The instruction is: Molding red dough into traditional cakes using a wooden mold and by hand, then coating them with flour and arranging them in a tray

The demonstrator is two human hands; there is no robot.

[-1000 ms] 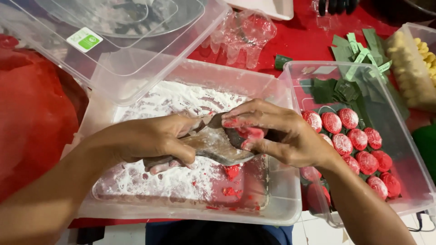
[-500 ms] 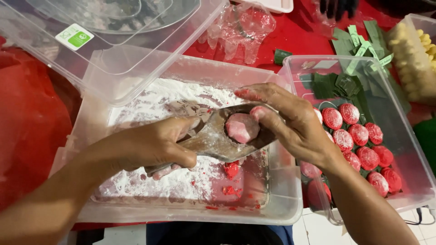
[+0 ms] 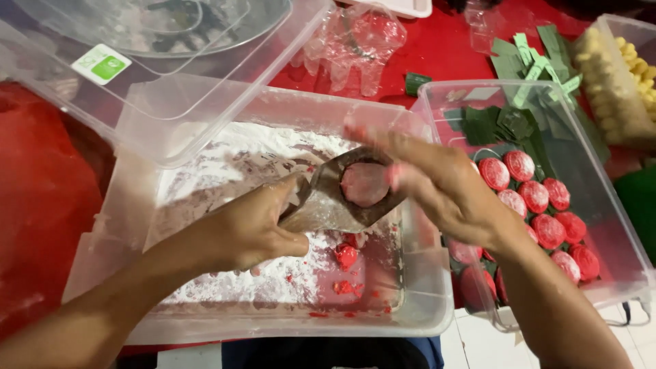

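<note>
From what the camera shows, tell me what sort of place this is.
Probably a home or small-shop sweet-making table: a flour-dusted tub, a wooden mould holding pink dough, and a clear box of finished red cakes.

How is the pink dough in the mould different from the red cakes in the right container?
The pink dough is pale, smooth and sits in the wooden mould, held by the left hand over the floured container. The red cakes are darker, carry a pressed pattern and lie in rows on green leaves. Both are round.

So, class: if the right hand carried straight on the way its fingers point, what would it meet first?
The right hand points left; it would probably first meet the pink dough in the wooden mould held by the left hand, though depth is unclear.
</note>
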